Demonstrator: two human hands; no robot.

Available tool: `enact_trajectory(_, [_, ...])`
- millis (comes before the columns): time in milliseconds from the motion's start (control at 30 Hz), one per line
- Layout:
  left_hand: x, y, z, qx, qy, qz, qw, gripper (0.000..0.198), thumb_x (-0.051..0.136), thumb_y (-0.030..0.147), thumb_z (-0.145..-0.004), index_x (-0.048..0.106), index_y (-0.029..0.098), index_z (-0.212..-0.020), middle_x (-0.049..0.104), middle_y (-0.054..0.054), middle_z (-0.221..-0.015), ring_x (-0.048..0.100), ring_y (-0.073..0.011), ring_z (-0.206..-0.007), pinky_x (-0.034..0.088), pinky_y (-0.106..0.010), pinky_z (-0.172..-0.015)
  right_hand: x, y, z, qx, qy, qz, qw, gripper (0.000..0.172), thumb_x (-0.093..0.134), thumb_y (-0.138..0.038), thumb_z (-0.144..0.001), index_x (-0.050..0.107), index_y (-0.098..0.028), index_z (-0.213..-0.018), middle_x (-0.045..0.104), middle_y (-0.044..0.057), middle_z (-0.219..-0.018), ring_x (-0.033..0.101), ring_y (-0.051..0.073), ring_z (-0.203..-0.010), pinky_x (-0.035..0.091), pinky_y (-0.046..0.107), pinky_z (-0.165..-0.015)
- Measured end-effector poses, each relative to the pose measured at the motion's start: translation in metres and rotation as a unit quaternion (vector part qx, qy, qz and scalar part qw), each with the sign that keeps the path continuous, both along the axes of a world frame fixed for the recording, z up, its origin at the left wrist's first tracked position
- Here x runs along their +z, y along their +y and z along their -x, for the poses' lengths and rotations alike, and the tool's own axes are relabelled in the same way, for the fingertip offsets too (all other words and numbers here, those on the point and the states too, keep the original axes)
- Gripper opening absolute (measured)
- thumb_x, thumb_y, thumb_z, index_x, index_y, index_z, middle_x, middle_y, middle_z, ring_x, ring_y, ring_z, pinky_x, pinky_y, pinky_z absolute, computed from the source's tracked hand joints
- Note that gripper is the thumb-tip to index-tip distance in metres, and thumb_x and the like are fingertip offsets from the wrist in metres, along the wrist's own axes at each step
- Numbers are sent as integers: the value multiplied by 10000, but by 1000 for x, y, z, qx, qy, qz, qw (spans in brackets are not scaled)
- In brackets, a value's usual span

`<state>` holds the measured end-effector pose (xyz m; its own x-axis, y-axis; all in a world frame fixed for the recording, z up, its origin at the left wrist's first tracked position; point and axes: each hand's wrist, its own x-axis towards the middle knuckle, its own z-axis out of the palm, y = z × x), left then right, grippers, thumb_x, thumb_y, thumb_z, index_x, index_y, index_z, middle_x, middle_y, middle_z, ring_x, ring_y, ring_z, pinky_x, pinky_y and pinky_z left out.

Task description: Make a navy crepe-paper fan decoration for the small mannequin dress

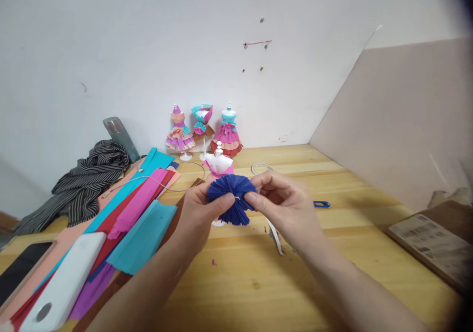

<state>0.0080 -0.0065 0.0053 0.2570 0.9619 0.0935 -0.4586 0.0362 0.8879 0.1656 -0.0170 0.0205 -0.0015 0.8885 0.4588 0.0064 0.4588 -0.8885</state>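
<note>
Both hands hold a dark blue pleated crepe-paper piece (pixel 232 199), gathered like a small skirt, above the wooden table (pixel 258 282). My left hand (pixel 197 214) pinches its left side with thumb and fingers closed. My right hand (pixel 281 204) pinches the right side at the gathered middle. Just behind the paper stands a small white mannequin bust (pixel 219 162) with pink paper at its waist; its base shows below the blue piece.
Three dressed mini mannequins (pixel 201 130) stand by the wall. Coloured crepe-paper strips (pixel 136 214) lie to the left, with a white case (pixel 62 282), a phone (pixel 20 268), striped cloth (pixel 88 179) and a grey bottle (pixel 120 135). A blue clip (pixel 321 204) and cardboard box (pixel 432 243) lie right.
</note>
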Motion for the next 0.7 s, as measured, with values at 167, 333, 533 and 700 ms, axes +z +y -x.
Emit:
enact_trajectory(167, [2,3,3,-3,-11,7,1000,285,875,300,-627,768,119,-818,730,-54,-700,653,-144,-580,568,-273,-592,-5,-1,-5,-39,-57,-76,995,51,681,-197,-818,690,-203,-868,645,-11,-680,592,120,-589,504,249,-562])
enact_trajectory(333, [9,2,5,-3,-34,6,999,311,871,312,-639,776,137,-877,754,-60,-777,675,-146,-643,552,-258,-644,-3,-6,-11,4,-186,-197,963,589,708,-154,-806,517,-281,-1348,661,67,-1125,644,179,-851,545,303,-674])
enact_trajectory(533, [11,2,5,-23,-42,5,999,312,843,295,-681,771,140,-941,770,-79,-849,708,-181,-740,553,-287,-734,-1,-4,-12,44,-161,-137,976,361,699,-142,-803,664,-258,-1143,692,45,-958,633,158,-738,560,293,-637])
enact_trajectory(700, [7,3,6,-32,-7,5,999,319,838,303,-679,759,123,-930,761,-87,-841,697,-188,-715,557,-295,-680,-1,-2,-12,46,-66,-49,996,143,723,-242,-794,732,-215,-934,702,53,-856,656,166,-698,574,309,-628])
